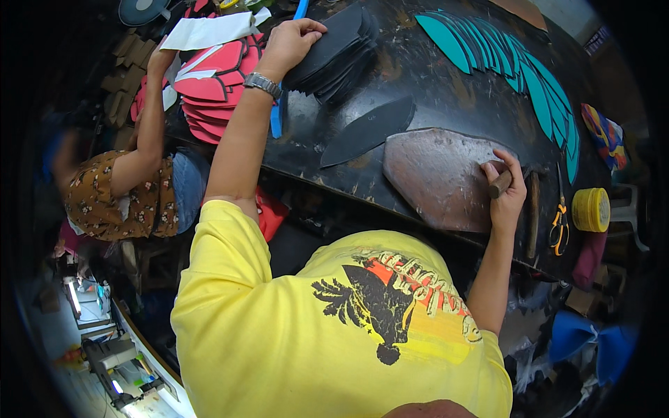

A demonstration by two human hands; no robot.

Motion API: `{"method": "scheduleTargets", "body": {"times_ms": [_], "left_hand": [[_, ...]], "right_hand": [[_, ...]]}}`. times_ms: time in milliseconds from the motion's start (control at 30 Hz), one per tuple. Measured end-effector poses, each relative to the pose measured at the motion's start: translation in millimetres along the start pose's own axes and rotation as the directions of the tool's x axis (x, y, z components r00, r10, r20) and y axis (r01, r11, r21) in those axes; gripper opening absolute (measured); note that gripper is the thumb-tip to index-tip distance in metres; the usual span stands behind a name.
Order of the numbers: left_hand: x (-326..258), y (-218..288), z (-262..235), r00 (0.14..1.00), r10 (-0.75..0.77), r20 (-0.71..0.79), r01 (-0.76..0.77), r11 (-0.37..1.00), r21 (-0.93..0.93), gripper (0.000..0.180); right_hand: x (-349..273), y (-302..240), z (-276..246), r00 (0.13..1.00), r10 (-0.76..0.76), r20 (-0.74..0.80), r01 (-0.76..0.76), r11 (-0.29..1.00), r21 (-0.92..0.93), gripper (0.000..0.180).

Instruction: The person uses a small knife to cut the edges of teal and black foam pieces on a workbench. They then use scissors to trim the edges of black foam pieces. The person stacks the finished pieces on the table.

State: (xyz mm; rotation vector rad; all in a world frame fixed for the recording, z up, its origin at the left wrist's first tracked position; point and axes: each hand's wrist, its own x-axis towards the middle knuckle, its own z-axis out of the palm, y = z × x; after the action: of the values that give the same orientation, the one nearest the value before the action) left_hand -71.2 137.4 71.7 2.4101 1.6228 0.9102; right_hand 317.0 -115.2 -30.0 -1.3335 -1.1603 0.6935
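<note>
My left hand, with a watch on its wrist, has its fingers curled at the upper left edge of a stack of black leaf-shaped sheets, closed on the top sheet. One loose black leaf-shaped sheet lies flat beside the stack, its right end close to a worn brown slab. Over the slab's right edge, my right hand is closed round a short round wooden handle; the tool's working end is not visible. Right of that hand lies a dark wooden stick.
Teal leaf-shaped pieces fan across the far right of the black table. Orange-handled scissors and a yellow tub are at the right. At the left, a co-worker's arm reaches over stacked red pieces and white cloth.
</note>
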Motion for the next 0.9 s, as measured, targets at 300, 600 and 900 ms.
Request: {"method": "scheduleTargets", "body": {"times_ms": [300,600,900], "left_hand": [[-106,82,33,0.889,0.281,0.362,-0.262,0.96,-0.1,0.048],[-137,83,58,0.906,0.199,0.373,-0.205,0.978,-0.023,0.055],[-117,93,58,0.943,0.196,0.269,-0.179,0.98,-0.084,0.04]], "right_hand": [[0,-3,-1,1.0,0.01,-0.02,-0.011,1.0,-0.022,0.03],[2,-5,0,0.998,-0.001,-0.068,0.002,1.0,0.001,0.024],[-4,-8,-9,0.992,0.008,-0.122,-0.002,0.999,0.045,0.039]]}}
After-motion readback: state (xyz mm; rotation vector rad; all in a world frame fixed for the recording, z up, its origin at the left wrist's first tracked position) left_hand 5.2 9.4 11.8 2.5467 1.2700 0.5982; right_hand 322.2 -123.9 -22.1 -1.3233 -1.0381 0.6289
